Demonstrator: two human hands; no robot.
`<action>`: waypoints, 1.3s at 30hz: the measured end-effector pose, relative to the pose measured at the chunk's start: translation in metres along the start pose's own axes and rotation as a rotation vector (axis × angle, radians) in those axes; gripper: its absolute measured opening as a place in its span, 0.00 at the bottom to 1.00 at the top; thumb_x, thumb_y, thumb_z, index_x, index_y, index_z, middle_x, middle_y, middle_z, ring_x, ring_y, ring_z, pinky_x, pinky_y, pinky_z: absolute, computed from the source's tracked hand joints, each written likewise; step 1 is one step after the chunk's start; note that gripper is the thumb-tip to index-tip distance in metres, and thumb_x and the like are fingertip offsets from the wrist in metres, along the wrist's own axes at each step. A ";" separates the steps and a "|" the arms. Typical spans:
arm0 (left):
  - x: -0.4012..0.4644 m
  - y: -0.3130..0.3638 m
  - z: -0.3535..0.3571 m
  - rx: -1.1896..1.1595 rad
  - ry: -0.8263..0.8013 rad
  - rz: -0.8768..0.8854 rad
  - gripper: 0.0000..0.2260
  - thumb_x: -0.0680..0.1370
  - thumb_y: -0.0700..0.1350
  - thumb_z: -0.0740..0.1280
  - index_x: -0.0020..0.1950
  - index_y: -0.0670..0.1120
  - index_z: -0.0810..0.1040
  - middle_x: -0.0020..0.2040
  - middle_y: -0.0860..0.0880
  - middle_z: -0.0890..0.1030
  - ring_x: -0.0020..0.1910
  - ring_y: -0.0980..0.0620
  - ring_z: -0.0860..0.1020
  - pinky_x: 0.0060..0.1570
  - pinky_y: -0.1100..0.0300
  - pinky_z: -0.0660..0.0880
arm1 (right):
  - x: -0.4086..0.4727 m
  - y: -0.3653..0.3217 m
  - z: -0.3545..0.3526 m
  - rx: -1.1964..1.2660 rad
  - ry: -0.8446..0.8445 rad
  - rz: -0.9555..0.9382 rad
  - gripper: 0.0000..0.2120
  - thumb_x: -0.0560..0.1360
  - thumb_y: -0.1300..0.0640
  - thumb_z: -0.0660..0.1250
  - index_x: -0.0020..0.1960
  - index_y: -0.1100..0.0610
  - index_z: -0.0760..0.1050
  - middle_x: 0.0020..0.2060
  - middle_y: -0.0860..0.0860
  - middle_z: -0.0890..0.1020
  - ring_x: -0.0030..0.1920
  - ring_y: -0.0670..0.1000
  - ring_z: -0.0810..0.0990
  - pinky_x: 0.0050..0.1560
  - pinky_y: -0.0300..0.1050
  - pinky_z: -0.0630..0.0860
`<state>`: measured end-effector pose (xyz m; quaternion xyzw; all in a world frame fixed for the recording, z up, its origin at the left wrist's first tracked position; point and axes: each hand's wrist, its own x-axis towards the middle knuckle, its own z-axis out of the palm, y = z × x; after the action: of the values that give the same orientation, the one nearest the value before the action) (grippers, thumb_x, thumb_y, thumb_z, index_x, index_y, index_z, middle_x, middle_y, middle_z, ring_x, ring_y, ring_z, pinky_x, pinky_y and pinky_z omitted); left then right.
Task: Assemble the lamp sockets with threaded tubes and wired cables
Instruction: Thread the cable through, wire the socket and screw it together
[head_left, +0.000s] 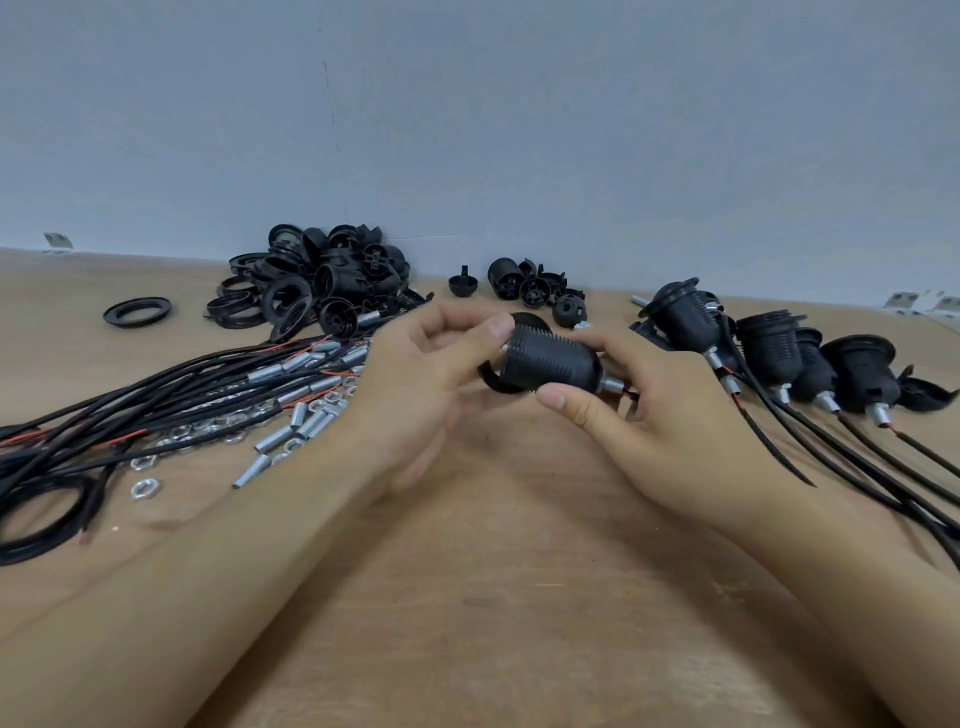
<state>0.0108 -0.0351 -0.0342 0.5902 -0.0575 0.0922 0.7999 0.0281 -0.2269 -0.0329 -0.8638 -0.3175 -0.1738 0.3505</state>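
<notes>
A black ribbed lamp socket (551, 362) is held above the middle of the wooden table (498, 597), lying on its side. My left hand (431, 379) grips its wide left end, where a black ring sits, thumb on top. My right hand (649, 415) holds its narrow right end, thumb underneath. A short silver threaded tube (613, 387) sticks out of that end, with red and black wire coming from it behind my right fingers.
Several finished sockets with cables (769, 358) lie at the right. A pile of black socket shells and rings (322, 291) sits at the back left, a few more shells (535, 291) behind my hands. Black cables (156, 410), silver tubes (306, 426) and nuts (145, 487) lie at left.
</notes>
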 end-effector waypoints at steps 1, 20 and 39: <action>0.001 0.000 0.000 -0.109 -0.052 -0.109 0.17 0.72 0.42 0.70 0.57 0.34 0.76 0.55 0.37 0.83 0.48 0.43 0.84 0.47 0.50 0.82 | 0.000 0.001 -0.001 -0.007 0.007 0.009 0.23 0.73 0.35 0.62 0.60 0.48 0.76 0.40 0.43 0.82 0.38 0.44 0.79 0.38 0.36 0.71; 0.008 0.005 -0.009 -0.220 -0.116 -0.239 0.15 0.72 0.49 0.70 0.55 0.42 0.82 0.56 0.39 0.82 0.54 0.44 0.83 0.51 0.57 0.80 | 0.003 0.000 -0.001 0.124 0.233 0.028 0.14 0.76 0.48 0.70 0.59 0.50 0.76 0.43 0.43 0.83 0.42 0.45 0.81 0.43 0.37 0.75; 0.003 0.002 -0.008 -0.022 -0.189 -0.124 0.19 0.73 0.46 0.68 0.60 0.37 0.78 0.50 0.43 0.85 0.46 0.50 0.84 0.58 0.50 0.79 | 0.003 0.004 -0.007 0.074 0.089 0.009 0.19 0.70 0.56 0.77 0.58 0.50 0.77 0.45 0.41 0.82 0.41 0.48 0.81 0.47 0.47 0.79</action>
<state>0.0132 -0.0268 -0.0341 0.5898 -0.0968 -0.0142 0.8016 0.0322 -0.2334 -0.0286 -0.8432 -0.3039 -0.1985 0.3965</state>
